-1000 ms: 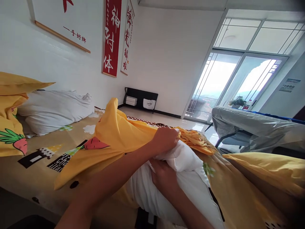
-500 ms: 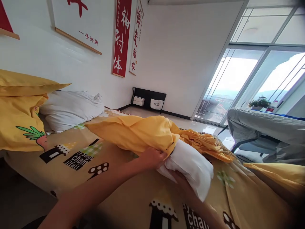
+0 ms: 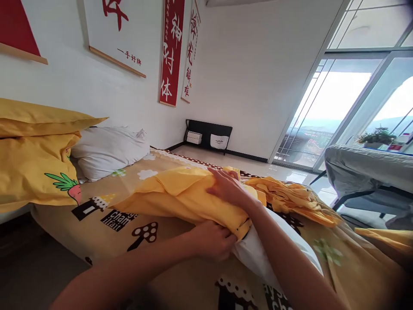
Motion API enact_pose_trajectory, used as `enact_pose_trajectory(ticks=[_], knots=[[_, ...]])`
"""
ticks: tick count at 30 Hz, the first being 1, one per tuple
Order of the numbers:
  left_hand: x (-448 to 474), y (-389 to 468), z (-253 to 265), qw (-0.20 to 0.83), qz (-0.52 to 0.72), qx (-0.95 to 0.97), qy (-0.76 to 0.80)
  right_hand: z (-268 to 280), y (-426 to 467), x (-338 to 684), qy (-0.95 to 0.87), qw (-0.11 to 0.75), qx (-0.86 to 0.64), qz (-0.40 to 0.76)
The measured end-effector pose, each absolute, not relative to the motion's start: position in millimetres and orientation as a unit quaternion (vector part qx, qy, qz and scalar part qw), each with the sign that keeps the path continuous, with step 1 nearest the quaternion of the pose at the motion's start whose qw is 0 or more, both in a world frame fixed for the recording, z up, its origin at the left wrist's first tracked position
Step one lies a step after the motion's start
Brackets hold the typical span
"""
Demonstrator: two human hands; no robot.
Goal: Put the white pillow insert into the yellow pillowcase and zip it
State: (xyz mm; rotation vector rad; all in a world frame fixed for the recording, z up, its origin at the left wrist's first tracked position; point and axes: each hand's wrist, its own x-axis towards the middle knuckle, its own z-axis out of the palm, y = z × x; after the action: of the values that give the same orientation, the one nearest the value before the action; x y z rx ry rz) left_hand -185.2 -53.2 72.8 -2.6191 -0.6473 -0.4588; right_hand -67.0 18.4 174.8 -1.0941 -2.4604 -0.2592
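At the left end of the bed [image 3: 174,280], a carrot-print yellow cover [image 3: 32,172] is located, with a plain yellow cover [image 3: 41,114] lying above it. A bare white pillow [image 3: 112,150] is placed directly to their right. A yellow pillowcase [image 3: 180,193] is positioned across the middle of the bed, between the near edge and the dotted far edge; one of its corners is pointed left. The near side of its open end is gripped by the left hand [image 3: 213,241], whose fingers are curled closed on the cloth. The right hand [image 3: 230,187] is laid over the top of the pillowcase with fingers partly extended; whether a fold is pinched cannot be told. A white insert [image 3: 258,258] is partly enclosed by the pillowcase and is exposed at the right, beneath the right forearm. A crumpled yellow cloth [image 3: 287,198] is situated near the far edge of the bed, beyond the insert. At the extreme right, a covered table [image 3: 371,168] is seen beyond the bed, with a potted plant [image 3: 377,135] placed on it.
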Motion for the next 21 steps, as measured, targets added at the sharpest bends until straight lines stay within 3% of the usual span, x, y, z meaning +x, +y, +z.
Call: enact_pose_trajectory(ticks=[4, 10, 13, 18, 21], knots=[[-255.3, -62.4, 79.8, 0.292, -0.191, -0.909, -0.228, 163.1, 40.3, -49.9, -0.853, 0.221, -0.473, 0.001], [-387.4, -50.3, 62.1, 0.427, -0.354, -0.714, -0.428, 176.8, 32.4, -12.3, -0.829, 0.346, -0.428, -0.104], [-419.0, -41.7, 61.5, 0.378, -0.383, -0.647, -0.540, 192.3, 17.8, -5.2, -0.797, 0.421, -0.404, -0.154], [-427.8, -29.6, 82.0, 0.127, -0.291, -0.719, -0.618, 213.2, -29.4, 1.8, -0.757, 0.501, -0.343, -0.243], [-430.8, -23.4, 94.7, 0.111, -0.254, -0.745, -0.607, 219.4, -56.1, 7.0, -0.756, 0.511, -0.303, -0.275]])
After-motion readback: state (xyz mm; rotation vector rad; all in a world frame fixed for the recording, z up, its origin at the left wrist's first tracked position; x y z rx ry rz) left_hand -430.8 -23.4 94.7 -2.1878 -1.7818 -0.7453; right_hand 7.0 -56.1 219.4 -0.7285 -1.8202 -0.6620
